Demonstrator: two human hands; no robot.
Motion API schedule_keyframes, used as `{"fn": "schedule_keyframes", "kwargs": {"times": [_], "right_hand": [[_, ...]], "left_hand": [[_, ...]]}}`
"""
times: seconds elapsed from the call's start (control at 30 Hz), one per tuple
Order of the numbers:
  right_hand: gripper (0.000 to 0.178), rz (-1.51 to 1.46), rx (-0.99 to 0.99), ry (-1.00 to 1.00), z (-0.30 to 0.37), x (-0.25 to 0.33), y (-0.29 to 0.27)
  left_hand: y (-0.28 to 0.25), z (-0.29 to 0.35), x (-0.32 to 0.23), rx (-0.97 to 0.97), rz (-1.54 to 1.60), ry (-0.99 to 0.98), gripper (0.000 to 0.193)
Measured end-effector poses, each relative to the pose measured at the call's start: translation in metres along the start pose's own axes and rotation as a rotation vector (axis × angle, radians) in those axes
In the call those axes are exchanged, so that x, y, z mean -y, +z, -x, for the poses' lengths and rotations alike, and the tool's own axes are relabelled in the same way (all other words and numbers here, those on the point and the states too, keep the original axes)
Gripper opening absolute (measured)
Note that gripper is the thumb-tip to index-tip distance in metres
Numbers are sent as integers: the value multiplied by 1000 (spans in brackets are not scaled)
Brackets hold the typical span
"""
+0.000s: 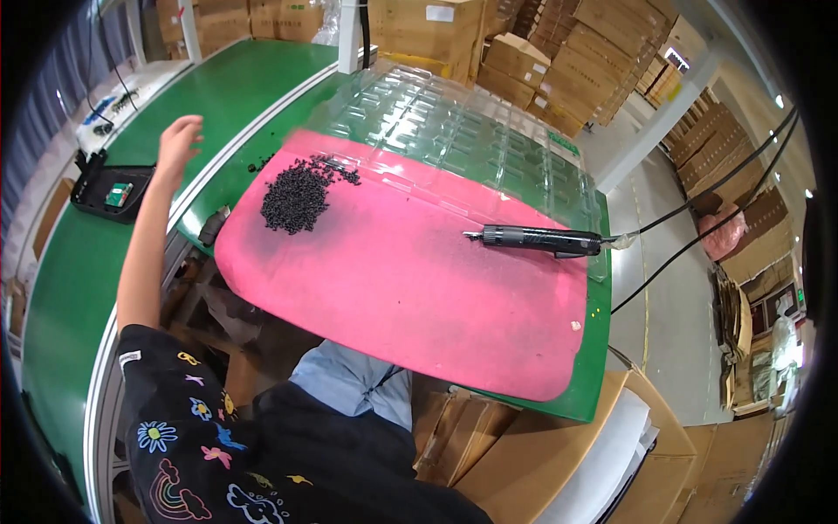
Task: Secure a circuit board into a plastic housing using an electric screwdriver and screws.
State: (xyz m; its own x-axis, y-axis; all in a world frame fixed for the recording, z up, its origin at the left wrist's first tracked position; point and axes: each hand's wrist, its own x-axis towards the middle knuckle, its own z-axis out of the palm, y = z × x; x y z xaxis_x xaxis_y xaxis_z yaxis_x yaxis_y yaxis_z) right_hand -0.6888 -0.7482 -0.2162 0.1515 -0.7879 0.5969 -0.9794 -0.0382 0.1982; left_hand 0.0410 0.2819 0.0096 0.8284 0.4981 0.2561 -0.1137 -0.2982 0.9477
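Observation:
My left hand (179, 144) is raised over the green belt at the left. Its fingers are loosely bent and slightly apart, with nothing visible in them. Beside that forearm lies an open black plastic case (92, 185) with a small green circuit board (119, 194) inside. My right hand is out of view. On the pink mat (393, 288) sits a heap of small black screws or similar parts (295, 199). An electric screwdriver (541, 239), black and corded, rests on the mat's right part, its tip pointing left.
Clear plastic blister trays (436, 131) cover the far side of the green table (587, 375). A metal rail (253, 122) separates the belt (227, 74) from this table. Black cables hang at the right. An open carton (559, 445) stands near right, and stacked cartons (559, 65) fill the back.

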Motion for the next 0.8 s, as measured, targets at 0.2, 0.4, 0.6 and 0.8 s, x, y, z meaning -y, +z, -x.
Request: {"fn": "schedule_keyframes", "kwargs": {"times": [0.2, 0.4, 0.6, 0.8], "right_hand": [[32, 88, 128, -160, 6, -17, -160], [24, 190, -233, -108, -32, 19, -370], [51, -990, 288, 164, -115, -10, -396], [18, -1718, 532, -11, 8, 245, -516]], "left_hand": [[131, 38, -65, 423, 94, 234, 15], [205, 111, -92, 878, 90, 561, 7], [216, 162, -78, 1041, 134, 933, 14], [209, 176, -80, 1197, 266, 632, 15]]}}
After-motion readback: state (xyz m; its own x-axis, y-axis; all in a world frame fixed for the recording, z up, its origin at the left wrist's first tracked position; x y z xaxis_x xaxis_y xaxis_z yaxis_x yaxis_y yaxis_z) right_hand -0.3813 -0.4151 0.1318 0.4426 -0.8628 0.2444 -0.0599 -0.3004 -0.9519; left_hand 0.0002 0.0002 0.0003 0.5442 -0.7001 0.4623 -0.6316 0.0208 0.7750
